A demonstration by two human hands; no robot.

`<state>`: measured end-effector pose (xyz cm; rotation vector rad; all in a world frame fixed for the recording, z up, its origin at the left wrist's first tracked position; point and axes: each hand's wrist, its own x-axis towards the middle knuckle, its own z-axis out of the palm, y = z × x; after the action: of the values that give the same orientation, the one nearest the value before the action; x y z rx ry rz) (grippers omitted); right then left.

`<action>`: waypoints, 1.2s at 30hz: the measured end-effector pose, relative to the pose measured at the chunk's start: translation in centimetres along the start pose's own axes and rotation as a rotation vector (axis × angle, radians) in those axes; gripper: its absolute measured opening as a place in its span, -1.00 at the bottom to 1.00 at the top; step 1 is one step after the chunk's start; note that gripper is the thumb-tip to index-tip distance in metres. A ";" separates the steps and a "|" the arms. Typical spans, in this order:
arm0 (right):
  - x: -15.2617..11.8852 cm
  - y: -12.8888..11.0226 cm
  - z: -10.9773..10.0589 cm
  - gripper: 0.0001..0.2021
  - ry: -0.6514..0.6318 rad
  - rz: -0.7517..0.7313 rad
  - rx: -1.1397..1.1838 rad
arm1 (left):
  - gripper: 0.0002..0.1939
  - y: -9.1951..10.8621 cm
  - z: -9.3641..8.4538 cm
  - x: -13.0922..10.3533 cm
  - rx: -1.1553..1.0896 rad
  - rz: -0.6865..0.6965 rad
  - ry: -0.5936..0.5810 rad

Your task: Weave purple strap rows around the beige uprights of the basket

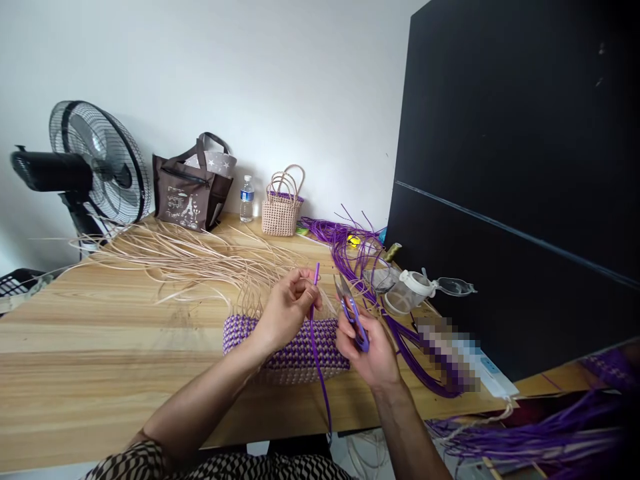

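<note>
Between the thumb and fingers of my left hand (293, 300) is a purple strip (319, 367); its short end sticks up and its long tail hangs over the table's front edge. My right hand (370, 343) grips a pair of purple-handled thread snips (354, 317), blades pointing up and apart, just right of the strip's upper end. Under both hands lies a partly woven purple-and-beige basket piece (290, 350), partly hidden by my left hand and wrist. Loose beige strands (247, 300) rise from its far edge.
Long beige strands (185, 253) spread over the wooden table (125, 360). Purple strips (345, 233) lie at back right, near a clear open-lidded jar (405, 293). A small woven basket (280, 217), water bottle (247, 200), brown bag (187, 193) and fan (100, 160) stand behind. A black panel (510, 167) bounds the right.
</note>
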<state>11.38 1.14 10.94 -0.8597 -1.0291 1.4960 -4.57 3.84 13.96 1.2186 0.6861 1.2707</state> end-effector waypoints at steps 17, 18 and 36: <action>3.1 1.4 2.7 -0.57 0.184 -0.395 -0.550 | -0.73 -1.0 0.6 -0.1 0.083 0.087 -0.008; 3.1 1.4 2.7 -0.58 0.187 -0.432 -0.583 | -0.74 -1.0 0.6 -0.1 0.089 0.088 -0.013; 2.1 0.6 3.4 -0.69 0.280 -0.651 -0.891 | -0.75 -1.8 0.9 -0.4 0.035 0.106 -0.050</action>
<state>7.67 2.65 11.69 -1.1376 -1.5843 0.3162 -3.26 3.46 12.43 1.3254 0.6169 1.3157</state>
